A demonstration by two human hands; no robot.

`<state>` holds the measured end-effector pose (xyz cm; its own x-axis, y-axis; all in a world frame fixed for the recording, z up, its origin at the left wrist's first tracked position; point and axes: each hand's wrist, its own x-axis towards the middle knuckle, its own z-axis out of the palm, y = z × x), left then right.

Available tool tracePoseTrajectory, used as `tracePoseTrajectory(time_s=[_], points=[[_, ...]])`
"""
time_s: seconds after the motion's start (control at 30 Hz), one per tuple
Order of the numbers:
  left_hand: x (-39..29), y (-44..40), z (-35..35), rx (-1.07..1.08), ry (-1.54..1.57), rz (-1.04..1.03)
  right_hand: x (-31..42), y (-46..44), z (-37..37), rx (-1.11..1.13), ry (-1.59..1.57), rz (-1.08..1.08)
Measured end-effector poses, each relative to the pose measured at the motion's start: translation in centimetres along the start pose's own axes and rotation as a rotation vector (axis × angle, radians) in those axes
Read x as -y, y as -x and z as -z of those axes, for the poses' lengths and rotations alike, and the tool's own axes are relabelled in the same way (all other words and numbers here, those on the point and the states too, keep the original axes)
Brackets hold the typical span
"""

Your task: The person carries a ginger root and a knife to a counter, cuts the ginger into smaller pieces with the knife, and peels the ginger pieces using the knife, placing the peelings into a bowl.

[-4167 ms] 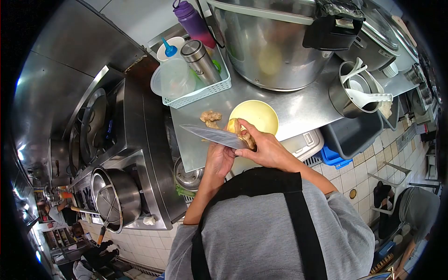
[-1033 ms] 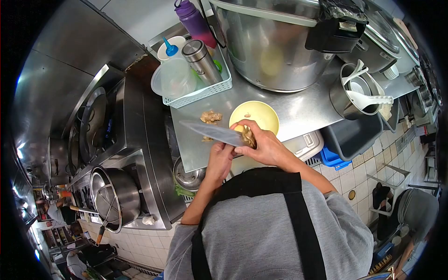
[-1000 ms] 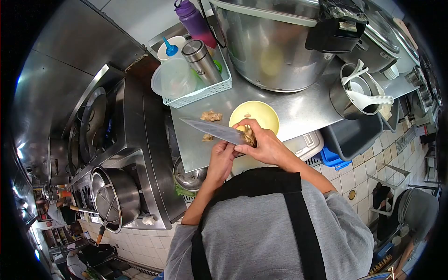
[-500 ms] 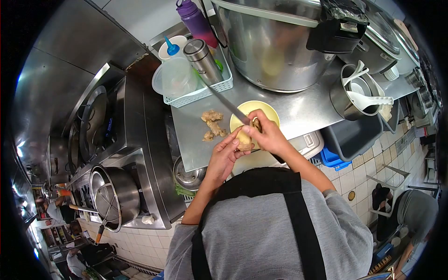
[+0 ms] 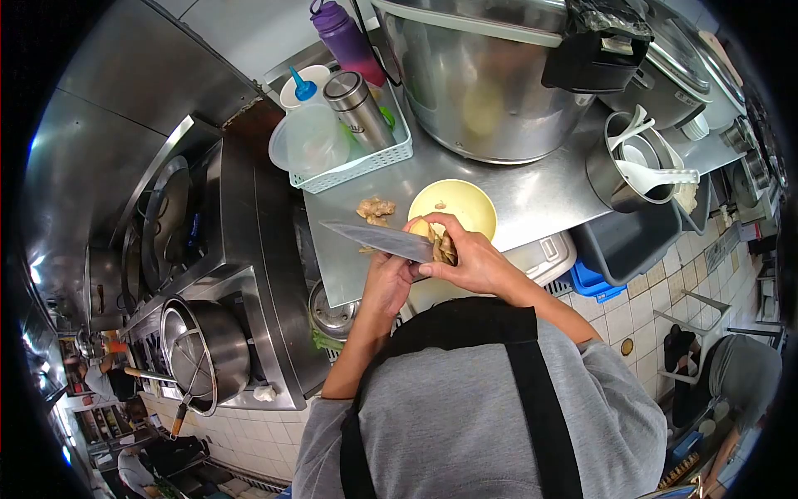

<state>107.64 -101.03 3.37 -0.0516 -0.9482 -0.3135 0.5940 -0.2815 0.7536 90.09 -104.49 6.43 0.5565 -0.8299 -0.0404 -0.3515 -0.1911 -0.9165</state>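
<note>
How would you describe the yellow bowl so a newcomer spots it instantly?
Find the large steel pot on the metal counter. Just nearer the wearer, partly hidden by the right hand, sits a shallow round bowl. Its pale yellow sets it apart from the brown ginger and gray knife.

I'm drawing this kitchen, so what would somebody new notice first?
Probably the big knife in the right hand, pointing left near the yellow bowl. Behind the bowl stands a huge silver pot, with a purple bottle to the pot's left.
</note>
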Motion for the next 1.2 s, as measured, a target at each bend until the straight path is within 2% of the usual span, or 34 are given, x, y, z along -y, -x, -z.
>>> tracePoseTrajectory(time_s=[0.1,0.13,0.2,0.23,0.3,0.33,0.47,0.5,0.63,0.8,0.9,1.07,1.2], points=[[-0.3,0.1,-0.1,0.011,-0.005,0.015,-0.4,-0.4,-0.5,-0.056,0.044,0.012],[0.0,0.0,0.5,0.078,-0.008,0.042,-0.7,-0.5,-0.7,-0.074,0.074,0.015],[0.3,-0.1,1.5,0.211,-0.014,0.095,-1.9,-1.3,-0.9,-0.114,-0.033,-0.007],[0.2,0.0,1.2,0.192,-0.001,0.097,-2.4,-1.7,-0.7,-0.133,-0.087,-0.017],[-0.1,0.5,0.2,0.154,0.023,0.103,-3.1,-2.3,0.4,-0.08,-0.387,-0.136],[-0.3,0.4,0.2,0.161,0.043,0.066,-3.3,-2.4,0.8,-0.053,-0.536,-0.193],[-0.7,-0.5,0.8,0.124,0.112,-0.081,-3.4,-1.7,1.0,-0.12,-0.54,-0.182],[-0.6,-0.7,1.0,0.099,0.126,-0.113,-2.7,-1.1,1.4,-0.044,-0.489,-0.218],[0.4,-1.5,0.8,0.014,0.123,-0.145,-1.1,0.3,0.1,-0.048,-0.088,0.012],[-0.1,-0.8,-0.5,-0.013,0.168,-0.101,0.3,0.4,0.3,-0.045,0.07,-0.054],[-0.8,-0.2,-0.6,0.088,0.264,-0.074,-0.2,0.2,0.3,-0.071,0.163,-0.019],[0.0,-0.2,-0.6,0.007,-0.016,-0.123,0.8,0.0,0.3,-0.018,0.21,-0.105],[0.0,0.4,-1.6,-0.037,-0.132,-0.187,-0.1,-0.2,-0.1,-0.089,0.246,-0.013]])
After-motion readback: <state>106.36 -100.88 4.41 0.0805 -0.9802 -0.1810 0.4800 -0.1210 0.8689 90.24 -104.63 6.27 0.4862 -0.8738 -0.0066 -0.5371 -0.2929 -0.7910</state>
